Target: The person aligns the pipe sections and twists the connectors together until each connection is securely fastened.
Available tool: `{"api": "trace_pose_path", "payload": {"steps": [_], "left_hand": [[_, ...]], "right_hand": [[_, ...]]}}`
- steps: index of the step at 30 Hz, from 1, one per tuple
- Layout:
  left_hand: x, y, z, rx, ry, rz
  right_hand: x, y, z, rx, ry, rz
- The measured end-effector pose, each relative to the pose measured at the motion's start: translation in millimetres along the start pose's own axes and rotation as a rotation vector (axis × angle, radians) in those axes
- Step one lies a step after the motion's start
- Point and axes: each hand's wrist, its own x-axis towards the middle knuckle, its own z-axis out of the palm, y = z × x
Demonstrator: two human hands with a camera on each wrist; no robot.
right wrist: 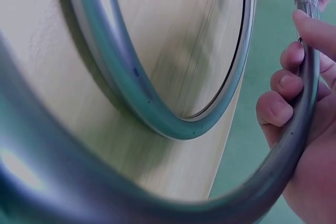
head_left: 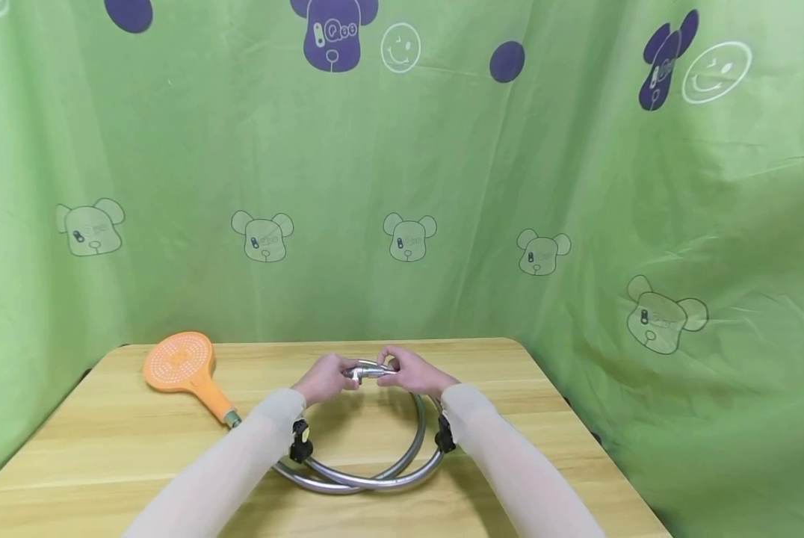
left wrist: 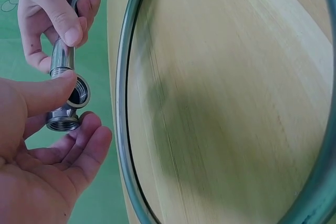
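Note:
A chrome tee fitting (head_left: pixel 368 371) with threaded openings is held up over the far part of the table between both hands. My left hand (head_left: pixel 326 377) pinches it between thumb and fingers; in the left wrist view, one round threaded opening (left wrist: pixel 80 93) faces sideways beside the thumb. My right hand (head_left: pixel 415 372) grips the end of a silver shower hose (right wrist: pixel 296 135) where its metal collar (left wrist: pixel 63 56) meets the fitting. From there the hose loops down onto the table below the hands. An orange shower head (head_left: pixel 180 362) lies face up at the left, attached to the hose's other end.
The light wooden table (head_left: pixel 509 448) carries the coiled hose, which crosses itself near the front. A green curtain (head_left: pixel 442 149) with bear prints hangs behind the table and along its sides. Dark wrist cameras (head_left: pixel 301 441) sit on both sleeves.

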Motion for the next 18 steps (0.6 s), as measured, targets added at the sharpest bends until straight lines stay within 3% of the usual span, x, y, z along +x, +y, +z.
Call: {"api": "trace_pose_path", "payload": {"steps": [7,14,18], "left_hand": [[0.8,0.1,-0.8,0.001,0.008,0.006],[1.8,-1.8,-0.5,-0.004,0.006,0.015],[1.1,-1.5,0.2,-0.009,-0.004,0.024]], "right_hand": [[0.0,1.3,-1.8,-0.001,0.015,-0.011],[1.6,2.0,-5.5,-0.063,-0.051,-0.032],[2.6,3.2,-7.6,-0.084,-0.082,0.001]]}}
